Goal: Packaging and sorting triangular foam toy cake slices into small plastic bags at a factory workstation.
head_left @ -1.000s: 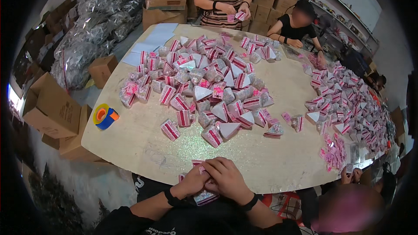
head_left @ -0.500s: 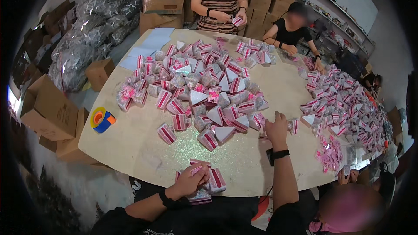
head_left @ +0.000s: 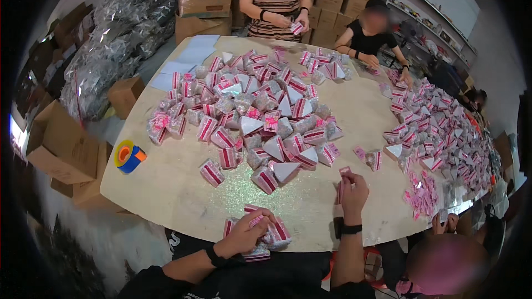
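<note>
Head view | clasping wedge packs in left hand | pinching pink item in right hand | risking falls from crowded table edge

Near the table's near edge, the left hand curls over clear-wrapped, pink-and-white wedge-shaped packets; farther right, the right hand grips a partly hidden pink piece.

Out there, I hold my bare left hand curled palm-down. My bare right hand is pinched, ahead and rightward of it.
</note>
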`<state>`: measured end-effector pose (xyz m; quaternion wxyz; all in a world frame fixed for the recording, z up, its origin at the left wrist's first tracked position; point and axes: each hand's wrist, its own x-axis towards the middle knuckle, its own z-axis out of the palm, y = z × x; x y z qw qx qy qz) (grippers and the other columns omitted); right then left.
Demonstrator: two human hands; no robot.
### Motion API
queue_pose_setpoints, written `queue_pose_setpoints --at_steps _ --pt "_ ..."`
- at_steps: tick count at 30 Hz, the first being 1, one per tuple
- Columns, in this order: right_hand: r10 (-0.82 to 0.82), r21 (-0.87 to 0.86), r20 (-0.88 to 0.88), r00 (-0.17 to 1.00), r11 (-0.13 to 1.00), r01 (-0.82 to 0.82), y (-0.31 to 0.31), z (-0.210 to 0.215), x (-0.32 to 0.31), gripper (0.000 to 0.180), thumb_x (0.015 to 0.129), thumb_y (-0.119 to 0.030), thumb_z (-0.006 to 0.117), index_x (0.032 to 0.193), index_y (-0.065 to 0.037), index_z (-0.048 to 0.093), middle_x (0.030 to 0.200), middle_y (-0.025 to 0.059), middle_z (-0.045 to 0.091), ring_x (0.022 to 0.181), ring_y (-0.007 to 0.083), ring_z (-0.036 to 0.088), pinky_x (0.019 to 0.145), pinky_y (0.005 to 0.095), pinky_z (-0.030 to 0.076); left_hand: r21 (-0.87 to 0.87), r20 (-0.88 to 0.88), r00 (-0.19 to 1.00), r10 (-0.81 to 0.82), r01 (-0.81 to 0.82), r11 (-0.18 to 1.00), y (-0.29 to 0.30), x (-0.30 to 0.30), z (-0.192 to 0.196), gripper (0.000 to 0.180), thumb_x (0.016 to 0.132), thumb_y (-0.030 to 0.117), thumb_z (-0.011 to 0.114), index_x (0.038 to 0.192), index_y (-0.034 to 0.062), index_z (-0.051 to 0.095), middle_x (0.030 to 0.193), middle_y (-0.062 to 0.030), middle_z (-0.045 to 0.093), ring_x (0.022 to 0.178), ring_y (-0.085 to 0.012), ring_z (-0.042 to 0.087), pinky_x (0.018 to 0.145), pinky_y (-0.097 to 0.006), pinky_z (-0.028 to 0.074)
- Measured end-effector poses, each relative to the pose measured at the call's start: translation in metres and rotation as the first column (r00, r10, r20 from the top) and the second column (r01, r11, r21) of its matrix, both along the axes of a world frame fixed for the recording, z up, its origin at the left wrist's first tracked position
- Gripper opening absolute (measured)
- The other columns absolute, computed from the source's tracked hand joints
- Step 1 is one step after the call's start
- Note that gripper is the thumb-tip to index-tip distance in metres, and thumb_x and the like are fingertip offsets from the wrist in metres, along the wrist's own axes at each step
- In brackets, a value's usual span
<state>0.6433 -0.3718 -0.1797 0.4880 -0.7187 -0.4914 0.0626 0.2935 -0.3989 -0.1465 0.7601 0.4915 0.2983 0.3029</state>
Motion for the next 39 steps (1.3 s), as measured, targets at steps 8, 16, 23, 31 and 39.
queue_pose_setpoints --at_steps 8,16,23,31,39 --pt "0.329 0.088 -0.641 0.693 0.929 -0.360 -0.070 0.056 -0.048 0.027 0.094 0.003 0.067 0.122 0.002 0.068 0.109 0.0069 0.071 0.096 0.0129 0.067 0.084 0.0270 0.054 0.134 -0.009 0.995 0.102 -0.100 0.986 0.004 0.018 0.007 0.018 0.107 0.018 0.059 0.117 0.0034 0.058 0.079 0.0053 0.046 0.070 -0.0041 0.043 0.064 -0.021 0.037" --pt "0.630 -0.137 -0.481 0.610 0.633 -0.762 -0.080 0.095 -0.139 0.033 0.094 0.001 0.069 0.126 0.001 0.059 0.115 0.0108 0.069 0.106 0.0151 0.067 0.093 0.0302 0.054 0.376 -0.116 0.987 0.116 -0.064 0.924 -0.002 0.014 0.021 0.025 0.098 0.014 0.070 0.118 0.0042 0.059 0.095 -0.0024 0.062 0.086 -0.0091 0.057 0.080 -0.026 0.047" --pt "0.712 -0.147 -0.178 0.679 0.663 -0.734 -0.076 0.099 -0.160 0.054 0.088 -0.012 0.077 0.138 -0.005 0.056 0.119 0.0166 0.065 0.104 0.0329 0.068 0.090 0.0396 0.055 0.448 -0.165 0.972 0.167 -0.077 0.891 0.007 -0.003 0.020 0.019 0.099 0.014 0.067 0.113 0.0022 0.060 0.101 -0.0065 0.065 0.096 -0.0134 0.060 0.088 -0.029 0.049" --pt "0.752 -0.219 0.335 0.568 0.648 -0.729 -0.068 0.091 -0.155 0.081 0.079 -0.026 0.084 0.151 -0.010 0.050 0.121 0.0142 0.062 0.105 0.0316 0.064 0.088 0.0409 0.055 0.382 -0.134 0.985 0.106 -0.048 0.923 0.008 -0.004 0.015 0.030 0.096 0.012 0.068 0.122 0.0025 0.058 0.113 -0.0082 0.066 0.107 -0.0161 0.062 0.096 -0.032 0.049" --pt "0.800 -0.290 0.294 0.524 0.597 -0.748 -0.064 0.087 -0.157 0.078 0.080 -0.024 0.080 0.150 -0.009 0.049 0.123 0.0160 0.061 0.109 0.0345 0.063 0.093 0.0433 0.054 0.195 -0.115 0.991 0.069 -0.046 0.980 0.006 -0.012 0.007 0.035 0.094 0.007 0.071 0.126 0.0033 0.057 0.113 -0.0050 0.065 0.107 -0.0116 0.060 0.095 -0.029 0.049"
